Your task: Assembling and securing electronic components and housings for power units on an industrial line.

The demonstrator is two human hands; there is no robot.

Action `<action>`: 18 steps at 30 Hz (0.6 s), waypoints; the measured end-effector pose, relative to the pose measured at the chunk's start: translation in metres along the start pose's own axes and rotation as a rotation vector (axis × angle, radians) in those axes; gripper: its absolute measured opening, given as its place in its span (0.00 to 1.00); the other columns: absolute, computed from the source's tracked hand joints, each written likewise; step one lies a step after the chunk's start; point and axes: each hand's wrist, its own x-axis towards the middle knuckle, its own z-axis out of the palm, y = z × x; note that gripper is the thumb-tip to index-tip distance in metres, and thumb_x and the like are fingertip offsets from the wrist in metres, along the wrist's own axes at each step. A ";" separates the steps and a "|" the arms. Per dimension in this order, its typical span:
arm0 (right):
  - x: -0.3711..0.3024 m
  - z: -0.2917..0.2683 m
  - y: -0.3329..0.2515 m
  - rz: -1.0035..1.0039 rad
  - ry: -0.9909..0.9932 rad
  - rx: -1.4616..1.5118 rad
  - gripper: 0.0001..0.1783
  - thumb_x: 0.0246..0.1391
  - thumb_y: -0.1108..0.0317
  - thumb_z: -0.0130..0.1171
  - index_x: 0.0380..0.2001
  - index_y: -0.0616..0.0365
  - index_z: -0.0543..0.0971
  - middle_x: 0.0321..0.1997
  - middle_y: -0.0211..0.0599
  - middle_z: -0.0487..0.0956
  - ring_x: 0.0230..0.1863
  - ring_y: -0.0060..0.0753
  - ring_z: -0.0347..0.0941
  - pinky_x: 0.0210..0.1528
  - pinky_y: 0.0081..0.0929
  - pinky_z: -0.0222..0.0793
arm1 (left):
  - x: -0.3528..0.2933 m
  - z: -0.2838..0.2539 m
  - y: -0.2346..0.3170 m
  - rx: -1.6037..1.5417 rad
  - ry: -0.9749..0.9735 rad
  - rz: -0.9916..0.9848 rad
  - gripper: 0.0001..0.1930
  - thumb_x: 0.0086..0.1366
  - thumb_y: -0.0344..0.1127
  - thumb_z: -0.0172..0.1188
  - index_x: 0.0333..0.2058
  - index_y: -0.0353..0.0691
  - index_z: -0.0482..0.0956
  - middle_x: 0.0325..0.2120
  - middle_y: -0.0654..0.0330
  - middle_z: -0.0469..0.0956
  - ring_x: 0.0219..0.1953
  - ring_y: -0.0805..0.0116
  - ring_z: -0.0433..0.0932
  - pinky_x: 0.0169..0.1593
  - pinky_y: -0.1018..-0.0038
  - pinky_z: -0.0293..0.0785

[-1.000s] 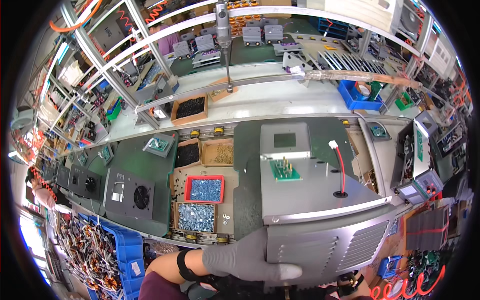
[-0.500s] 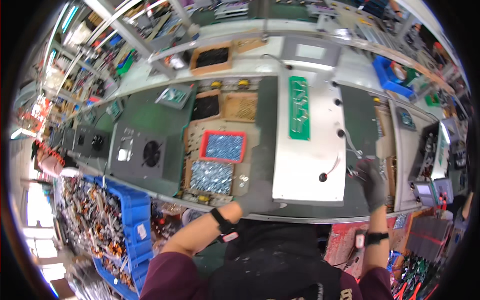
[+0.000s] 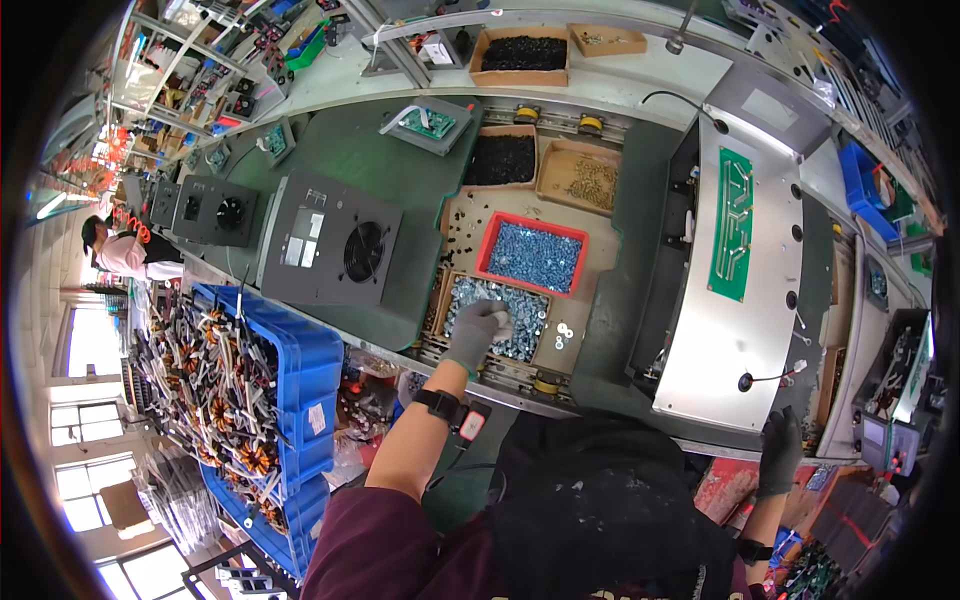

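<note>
My left hand [image 3: 482, 332], in a grey glove, is over a cardboard box of shiny small metal hardware [image 3: 527, 342]. Its fingers are curled together, and what they hold, if anything, is hidden. Beside that box stands a red tray [image 3: 484, 262] of small bluish metal parts. My right hand [image 3: 780, 452], also gloved, is by the near right corner of a white metal panel [image 3: 705, 345], its fingers loosely stretched with nothing visible in them. The panel carries a green circuit board [image 3: 733, 225], black round grommets and a short wire with a connector [image 3: 780, 378].
A dark grey fan housing [image 3: 335, 240] lies on the green mat to the left. Behind the red tray are boxes of black parts [image 3: 502, 160] and brass-coloured parts [image 3: 590, 182]. A blue bin [image 3: 305, 400] full of wires stands at the near left. A person [image 3: 125, 250] is far left.
My left hand has moved left from the bench's front edge to the hardware box. My right hand has drawn back toward me, away from the wires. The view has swung left.
</note>
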 end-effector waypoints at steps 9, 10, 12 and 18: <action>-0.009 0.019 0.005 -0.142 0.051 -0.181 0.23 0.65 0.56 0.52 0.56 0.61 0.73 0.50 0.35 0.79 0.49 0.27 0.75 0.50 0.25 0.71 | 0.106 -0.029 0.076 1.253 0.556 0.267 0.14 0.55 0.34 0.59 0.41 0.45 0.82 0.41 0.52 0.79 0.44 0.51 0.79 0.47 0.62 0.76; -0.012 0.022 0.006 -0.124 0.058 -0.176 0.23 0.65 0.56 0.53 0.56 0.61 0.74 0.50 0.35 0.79 0.49 0.26 0.75 0.50 0.26 0.71 | 0.116 -0.025 0.085 1.292 0.554 0.250 0.14 0.55 0.34 0.59 0.41 0.46 0.83 0.42 0.53 0.79 0.45 0.51 0.79 0.49 0.62 0.75; -0.024 0.027 0.005 -0.084 0.075 -0.174 0.23 0.64 0.56 0.53 0.55 0.60 0.74 0.51 0.34 0.79 0.50 0.26 0.74 0.51 0.27 0.70 | 0.147 -0.017 0.107 1.360 0.496 0.439 0.15 0.55 0.35 0.60 0.43 0.48 0.82 0.44 0.54 0.78 0.46 0.52 0.79 0.49 0.61 0.75; -0.080 0.040 0.030 0.092 0.351 -0.182 0.16 0.63 0.60 0.52 0.48 0.57 0.78 0.41 0.31 0.80 0.35 0.25 0.78 0.35 0.22 0.76 | 0.279 0.021 0.145 1.595 0.345 0.378 0.28 0.52 0.52 0.71 0.46 0.42 0.77 0.47 0.47 0.77 0.50 0.51 0.78 0.50 0.60 0.77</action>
